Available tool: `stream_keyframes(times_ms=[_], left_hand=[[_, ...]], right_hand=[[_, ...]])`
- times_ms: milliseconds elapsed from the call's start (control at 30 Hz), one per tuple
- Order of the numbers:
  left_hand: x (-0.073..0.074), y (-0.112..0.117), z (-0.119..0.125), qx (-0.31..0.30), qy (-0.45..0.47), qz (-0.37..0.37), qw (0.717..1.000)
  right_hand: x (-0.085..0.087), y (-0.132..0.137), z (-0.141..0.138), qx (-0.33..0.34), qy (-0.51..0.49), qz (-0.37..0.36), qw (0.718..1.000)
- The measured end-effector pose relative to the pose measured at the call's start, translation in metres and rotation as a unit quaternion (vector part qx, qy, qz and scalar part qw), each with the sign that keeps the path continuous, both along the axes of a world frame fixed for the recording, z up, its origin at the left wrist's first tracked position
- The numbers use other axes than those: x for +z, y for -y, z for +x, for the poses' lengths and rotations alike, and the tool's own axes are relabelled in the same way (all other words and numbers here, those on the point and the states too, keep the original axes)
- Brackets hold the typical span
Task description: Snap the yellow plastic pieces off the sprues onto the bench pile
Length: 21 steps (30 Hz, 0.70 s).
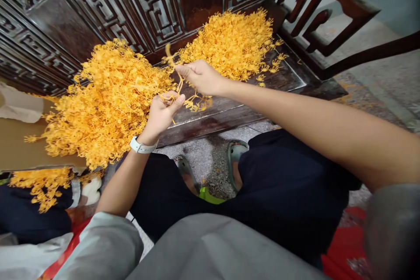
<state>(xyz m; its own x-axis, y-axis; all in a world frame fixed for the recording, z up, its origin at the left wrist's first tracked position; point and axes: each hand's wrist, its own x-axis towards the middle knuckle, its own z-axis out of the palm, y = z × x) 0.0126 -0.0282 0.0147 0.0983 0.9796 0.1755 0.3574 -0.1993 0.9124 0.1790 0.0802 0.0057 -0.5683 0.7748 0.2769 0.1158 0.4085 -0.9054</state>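
Here's the right hand [201, 76], fingers pinching a yellow strand [180, 83]; the left hand [160, 111], at its eight o'clock, grasps lower down, curled fingertips partly hidden. Where the strand ends among the tangle, I can't tell! From the hands, a big yellow heap [111, 100] at nine o'clock covers whatever lies beneath; a smaller heap [236, 43] sits at two. A dark-trousered lap [33, 223] is cut off at eight. Bare bench [226, 118] opens at four, along the front edge.
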Motion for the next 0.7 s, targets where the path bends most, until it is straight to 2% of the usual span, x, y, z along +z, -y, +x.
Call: stream_keyframes(times_ms=[100, 233, 467, 500, 567, 633, 700], left_hand=[[0.002, 0.000, 0.005, -0.001, 0.006, -0.013, 1.000], [-0.001, -0.004, 0.011, 0.003, -0.028, 0.014, 1.000], [-0.001, -0.013, 0.014, 0.018, -0.041, 0.033, 0.998], [0.000, -0.010, 0.014, 0.017, -0.038, 0.032, 0.999], [0.004, -0.001, 0.012, 0.003, -0.027, 0.017, 0.999], [0.006, 0.011, 0.007, -0.011, -0.005, -0.004, 1.000], [0.004, 0.019, 0.000, -0.006, 0.019, -0.014, 1.000]], right_hand=[[-0.003, -0.013, 0.009, -0.018, 0.007, -0.011, 1.000], [-0.007, -0.023, 0.018, -0.010, 0.024, -0.029, 0.999], [-0.003, -0.030, 0.018, 0.001, 0.028, -0.050, 0.998], [-0.002, -0.035, 0.021, -0.014, 0.028, -0.062, 0.998], [-0.001, -0.052, 0.038, -0.101, 0.002, -0.100, 0.990], [-0.003, -0.071, 0.069, -0.234, -0.055, -0.134, 0.961], [-0.014, -0.085, 0.106, -0.305, -0.084, -0.136, 0.939]])
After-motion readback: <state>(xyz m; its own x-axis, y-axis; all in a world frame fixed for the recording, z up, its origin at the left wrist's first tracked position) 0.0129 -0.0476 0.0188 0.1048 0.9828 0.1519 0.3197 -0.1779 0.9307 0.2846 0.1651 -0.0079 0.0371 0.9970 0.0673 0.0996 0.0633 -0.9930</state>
